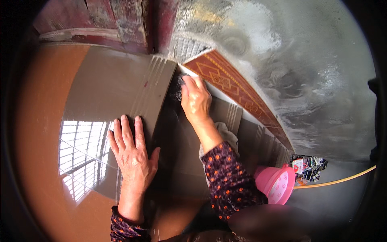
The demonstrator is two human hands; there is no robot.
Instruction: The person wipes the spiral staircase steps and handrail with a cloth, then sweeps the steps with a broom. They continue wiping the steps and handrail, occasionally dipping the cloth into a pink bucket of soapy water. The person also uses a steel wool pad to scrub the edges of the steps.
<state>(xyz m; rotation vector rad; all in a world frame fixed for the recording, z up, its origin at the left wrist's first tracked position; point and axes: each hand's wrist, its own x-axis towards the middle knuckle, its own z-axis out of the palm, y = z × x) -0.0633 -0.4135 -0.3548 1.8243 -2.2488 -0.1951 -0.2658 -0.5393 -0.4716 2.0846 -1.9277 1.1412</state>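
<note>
My left hand [133,157] lies palm down with fingers spread on a glossy grey-brown stair tile [121,87], near its grooved edge. Up and to the right, my right hand [196,98] is closed on a dark, shiny scouring pad [178,87], pressed into the corner where the dark step meets the white strip below the patterned skirting. The pad is partly hidden by the fingers, so its exact kind is hard to tell. A pale grey cloth [228,137] rests on the step beneath my right forearm, mostly covered by it.
Red-brown patterned skirting tiles [220,80] run down along the rough cement wall [272,60]. More grooved steps descend at the right. A pink bucket [272,181] stands lower down, beside a thin curved pole [335,180] and a container of mixed items [310,169]. Weathered red wood [87,18] borders the top left.
</note>
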